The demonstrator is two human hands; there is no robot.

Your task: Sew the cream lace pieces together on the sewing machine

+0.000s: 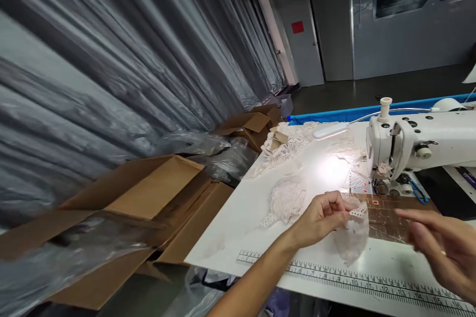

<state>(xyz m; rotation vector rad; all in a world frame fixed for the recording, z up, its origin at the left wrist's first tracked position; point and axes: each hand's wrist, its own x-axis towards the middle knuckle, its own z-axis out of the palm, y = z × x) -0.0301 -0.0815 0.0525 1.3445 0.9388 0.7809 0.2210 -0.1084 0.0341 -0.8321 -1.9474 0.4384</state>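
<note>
Pinched between the thumb and fingers of my left hand [325, 215] is a sheer pale lace piece [353, 237], hanging over the front of the sewing table. My right hand [442, 245] is off to the right, its index finger stretched out and nothing seen in it. Behind both hands stands a white sewing machine [435, 141], its needle area partly hidden. A crumpled heap of pale lace [286, 197] lies left of my left hand. Blue-handled scissors [418, 190] rest beside the machine's foot.
More lace [293, 146] is piled at the table's far left. A lamp [330, 131] lights the white tabletop [230, 228]; a printed ruler [334, 277] runs along its front edge. Open cardboard boxes [156, 193] with plastic crowd the left side, below a silver curtain [148, 59].
</note>
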